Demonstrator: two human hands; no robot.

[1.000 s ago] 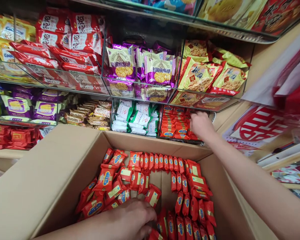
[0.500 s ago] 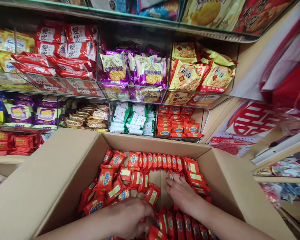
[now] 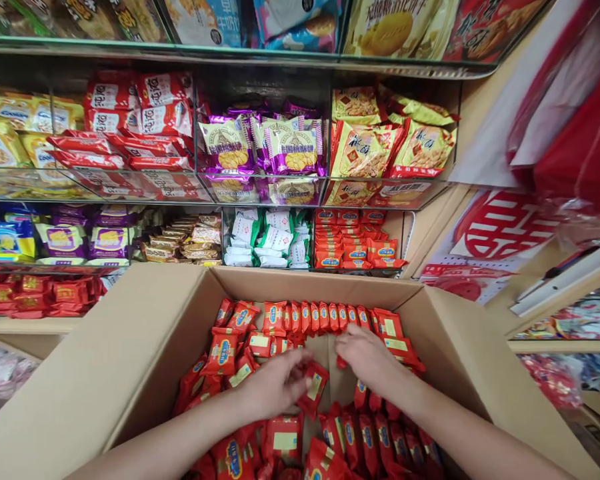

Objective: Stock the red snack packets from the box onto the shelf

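Observation:
An open cardboard box (image 3: 305, 283) holds many small red snack packets, some in upright rows and others lying loose. Inside it, my left hand (image 3: 275, 387) hovers with fingers apart and slightly curled, beside a loose red packet (image 3: 316, 390) near the middle; contact is unclear. My right hand (image 3: 363, 353) is closed, fingers pointing down, just in front of the back row of packets (image 3: 325, 317). A bit of a red snack packet (image 3: 341, 362) shows under its fingertips. Most of that packet is hidden by the hand.
Behind the box, glass shelves (image 3: 260, 193) carry bagged biscuits, including purple packs (image 3: 293, 147) and yellow-red packs (image 3: 363, 150). Similar red packets (image 3: 355, 250) fill a lower compartment. The box's side flaps (image 3: 90, 347) spread outward. Red plastic-wrapped goods (image 3: 580, 153) hang at the right.
My left hand has moved up and away from the front packets toward the middle of the box. My right hand has shifted slightly, with its fingers now closed around a packet.

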